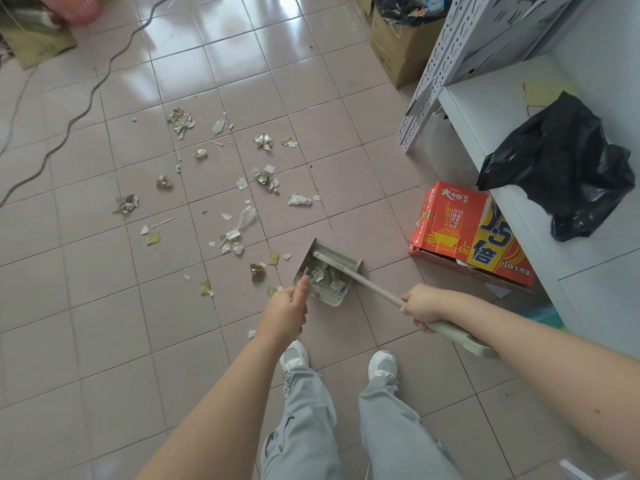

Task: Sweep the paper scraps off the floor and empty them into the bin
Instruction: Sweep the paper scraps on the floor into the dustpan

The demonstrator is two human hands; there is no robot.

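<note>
- Right hand [420,308] is wrapped tight round the dustpan's long handle [374,284], which slants away to her left, down to the pan.
- Left hand [289,308] is loosely curled, thumb out, touching the dustpan [327,271] at its comb edge; what it pinches, I cannot tell.
- Paper scraps [242,188] lie ahead and left of the pan; some already sit inside.
- The likely bin, the red box [460,230], stands right, nearer the right hand.

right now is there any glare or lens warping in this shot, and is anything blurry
Head view: window glare washes the glossy floor tiles at top; wide-angle lens bends the tile lines and the shelf edges; paper scraps and dustpan are sharp; both hands look crisp, no motion blur.
</note>
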